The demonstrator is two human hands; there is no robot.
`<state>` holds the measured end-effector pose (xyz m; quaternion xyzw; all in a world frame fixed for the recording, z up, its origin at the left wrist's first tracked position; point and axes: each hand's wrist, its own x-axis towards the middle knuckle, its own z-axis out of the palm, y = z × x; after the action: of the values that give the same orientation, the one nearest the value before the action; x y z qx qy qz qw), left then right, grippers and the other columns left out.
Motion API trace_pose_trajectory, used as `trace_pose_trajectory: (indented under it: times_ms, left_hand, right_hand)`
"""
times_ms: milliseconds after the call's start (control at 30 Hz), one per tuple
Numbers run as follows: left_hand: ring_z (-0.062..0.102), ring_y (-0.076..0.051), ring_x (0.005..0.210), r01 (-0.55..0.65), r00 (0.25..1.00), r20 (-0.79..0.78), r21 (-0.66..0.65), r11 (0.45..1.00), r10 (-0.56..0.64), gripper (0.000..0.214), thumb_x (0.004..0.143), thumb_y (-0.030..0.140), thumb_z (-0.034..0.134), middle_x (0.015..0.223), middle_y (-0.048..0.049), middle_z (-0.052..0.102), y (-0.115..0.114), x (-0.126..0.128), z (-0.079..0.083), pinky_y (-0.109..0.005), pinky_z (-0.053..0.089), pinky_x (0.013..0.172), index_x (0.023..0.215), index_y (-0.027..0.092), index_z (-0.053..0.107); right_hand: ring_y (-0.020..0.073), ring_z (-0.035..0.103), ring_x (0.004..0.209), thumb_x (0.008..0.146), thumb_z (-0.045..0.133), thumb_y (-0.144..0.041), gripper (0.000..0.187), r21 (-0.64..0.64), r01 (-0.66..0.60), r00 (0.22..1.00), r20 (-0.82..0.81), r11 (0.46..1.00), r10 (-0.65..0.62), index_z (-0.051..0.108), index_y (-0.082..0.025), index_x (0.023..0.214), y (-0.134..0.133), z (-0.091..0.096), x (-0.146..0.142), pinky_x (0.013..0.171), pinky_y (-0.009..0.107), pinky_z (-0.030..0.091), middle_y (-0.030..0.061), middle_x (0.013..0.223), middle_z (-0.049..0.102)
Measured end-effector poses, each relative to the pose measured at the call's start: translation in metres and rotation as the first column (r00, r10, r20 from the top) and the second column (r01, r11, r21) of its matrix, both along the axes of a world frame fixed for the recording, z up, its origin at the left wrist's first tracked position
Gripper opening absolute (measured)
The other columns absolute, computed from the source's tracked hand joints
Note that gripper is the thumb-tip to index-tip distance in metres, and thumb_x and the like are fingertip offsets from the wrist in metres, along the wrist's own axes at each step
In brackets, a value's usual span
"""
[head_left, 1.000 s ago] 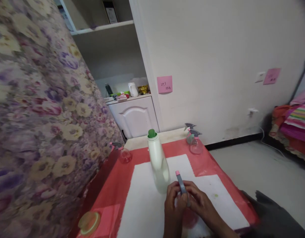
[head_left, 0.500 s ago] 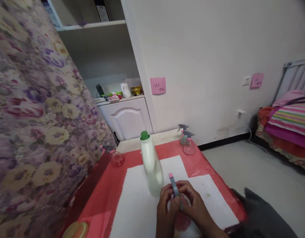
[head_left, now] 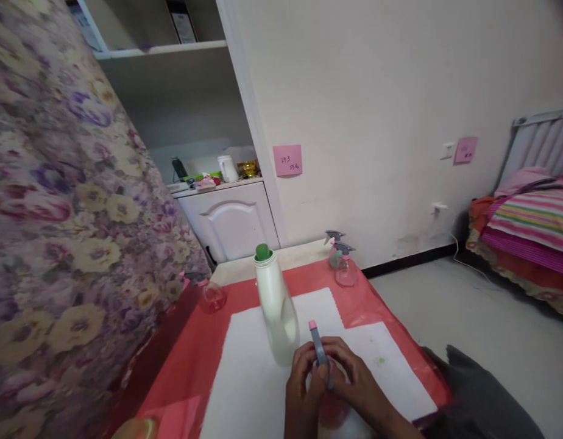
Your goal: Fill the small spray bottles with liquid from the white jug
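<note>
My left hand (head_left: 300,381) and my right hand (head_left: 350,378) close together around a small clear pink spray bottle (head_left: 329,408) low on the table. Its grey trigger head with a pink tip (head_left: 316,343) sticks up between my fingers. A tall white bottle with a green cap (head_left: 274,308) stands upright just behind my left hand, on a white sheet (head_left: 263,378) over the red table cover (head_left: 203,347).
Two more spray bottles (head_left: 340,265) stand at the far right corner of the table, and one (head_left: 209,294) at the far left edge. A flowered cloth surface (head_left: 57,213) rises on the left. A white cupboard (head_left: 226,216) stands behind, and striped bedding (head_left: 532,225) lies at right.
The view has swung to the right, so the table and wall sit further left in the picture. My hands keep their hold on the spray bottle.
</note>
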<state>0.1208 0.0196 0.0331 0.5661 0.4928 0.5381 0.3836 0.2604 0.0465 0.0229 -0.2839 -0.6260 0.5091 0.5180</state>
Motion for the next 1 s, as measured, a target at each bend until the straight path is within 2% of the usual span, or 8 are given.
trace_pose_trajectory:
  times_ms: [200,300,400,567,733,833,900,1000]
  left_hand:
    - [0.059,-0.030,0.114,-0.003,1.000,0.000,0.011,1.000,0.003,0.034,0.084,0.049,0.059,0.116,-0.0102,0.067,0.001,-0.001,-0.001,-0.042,0.046,0.100,0.100,0.021,0.072]
    - [0.058,-0.031,0.118,0.015,1.000,-0.003,-0.007,1.000,-0.015,0.038,0.083,0.051,0.059,0.121,-0.0108,0.066,0.001,-0.004,-0.004,-0.044,0.044,0.104,0.102,0.021,0.072]
    - [0.054,-0.033,0.124,0.036,0.999,-0.001,-0.062,0.997,-0.036,0.046,0.081,0.057,0.059,0.129,-0.0125,0.063,-0.001,-0.009,-0.010,-0.048,0.041,0.108,0.107,0.021,0.071]
    - [0.055,-0.034,0.125,0.042,0.999,0.008,-0.125,0.991,-0.041,0.057,0.075,0.056,0.068,0.130,-0.0121,0.064,-0.007,-0.017,-0.034,-0.047,0.041,0.110,0.119,0.021,0.065]
    - [0.053,-0.035,0.128,0.116,0.980,0.175,-0.134,0.984,-0.092,0.079,0.062,0.057,0.079,0.137,-0.0137,0.059,-0.012,-0.020,-0.062,-0.047,0.042,0.108,0.129,0.021,0.057]
    - [0.054,-0.037,0.126,0.097,0.986,0.147,-0.156,0.983,-0.074,0.086,0.056,0.059,0.082,0.135,-0.0149,0.060,-0.016,-0.020,-0.060,-0.047,0.042,0.108,0.128,0.020,0.057]
    - [0.054,-0.038,0.126,0.112,0.990,0.108,-0.181,0.977,-0.093,0.089,0.052,0.059,0.083,0.133,-0.0148,0.060,-0.020,-0.019,-0.051,-0.048,0.042,0.108,0.128,0.021,0.056]
    - [0.054,-0.038,0.126,0.188,0.976,0.152,-0.209,0.960,-0.158,0.097,0.049,0.059,0.085,0.134,-0.0147,0.059,-0.028,-0.019,-0.040,-0.050,0.044,0.106,0.132,0.022,0.053]
  right_hand:
    - [0.0277,0.058,0.117,0.081,0.070,-0.038,0.029,-0.005,-0.002,1.000,-0.004,1.000,0.002,0.069,-0.023,0.107,-0.002,-0.004,-0.004,0.103,0.041,0.045,0.0092,0.121,0.063]
    - [0.0289,0.057,0.120,0.070,0.075,-0.024,0.048,-0.049,-0.011,0.999,-0.033,0.999,0.010,0.062,-0.024,0.116,-0.006,-0.014,-0.007,0.105,0.043,0.044,0.0081,0.123,0.062]
    - [0.0300,0.059,0.118,0.059,0.074,-0.011,0.068,-0.149,-0.088,0.995,-0.059,0.985,0.080,0.056,-0.025,0.123,-0.009,-0.026,-0.006,0.101,0.044,0.047,0.0063,0.123,0.063]
    - [0.0328,0.052,0.126,0.049,0.081,-0.011,0.093,-0.191,-0.020,0.995,0.094,0.981,0.039,0.049,-0.026,0.134,-0.012,-0.044,0.001,0.107,0.047,0.042,0.0080,0.134,0.057]
    - [0.0342,0.053,0.124,0.057,0.082,-0.028,0.083,-0.120,0.080,0.985,0.163,0.990,-0.060,0.052,-0.025,0.134,-0.014,-0.056,0.000,0.106,0.048,0.043,0.0107,0.130,0.057]
    - [0.0340,0.054,0.124,0.060,0.081,-0.034,0.078,-0.068,0.068,0.990,0.129,0.995,-0.059,0.052,-0.024,0.132,-0.014,-0.057,-0.001,0.108,0.048,0.041,0.0113,0.128,0.058]
    - [0.0342,0.054,0.124,0.059,0.081,-0.036,0.080,-0.071,-0.009,0.996,0.086,0.997,0.015,0.051,-0.023,0.133,-0.014,-0.055,0.002,0.108,0.047,0.041,0.0114,0.129,0.058]
    - [0.0353,0.053,0.127,0.060,0.083,-0.036,0.082,-0.110,-0.122,0.989,0.073,0.986,0.131,0.051,-0.025,0.135,-0.016,-0.051,0.011,0.109,0.048,0.040,0.0110,0.133,0.059]
